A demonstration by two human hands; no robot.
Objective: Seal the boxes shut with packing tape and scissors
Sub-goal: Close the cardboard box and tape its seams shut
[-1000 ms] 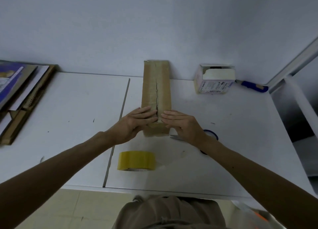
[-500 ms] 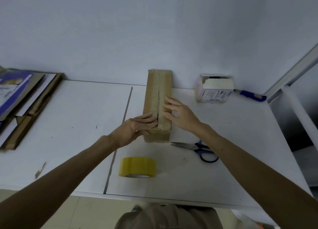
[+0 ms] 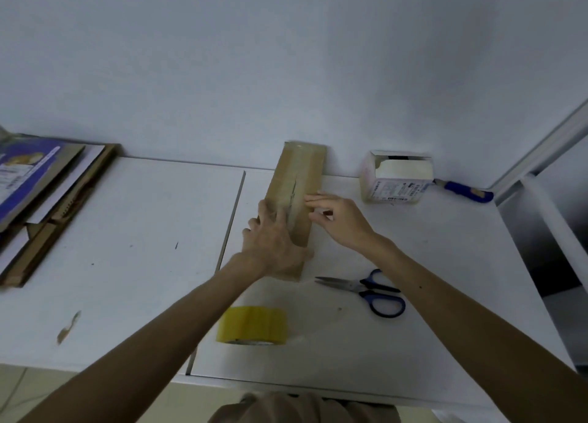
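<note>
A long brown cardboard box lies on the white table, its far end against the wall, with tape along its top seam. My left hand lies flat on the near half of the box top, fingers straight. My right hand touches the box's right edge with straight fingers. A yellow roll of packing tape stands near the front edge. Blue-handled scissors lie to the right of the box, blades pointing left.
A small white open carton sits at the back right, with a blue-handled tool beside it. Flattened cardboard and a blue printed sheet are stacked at the far left. A white frame borders the table's right side.
My left hand slid forward along the box top, from its near end toward the middle. My right hand moved up the right side. The scissors came into full view.
</note>
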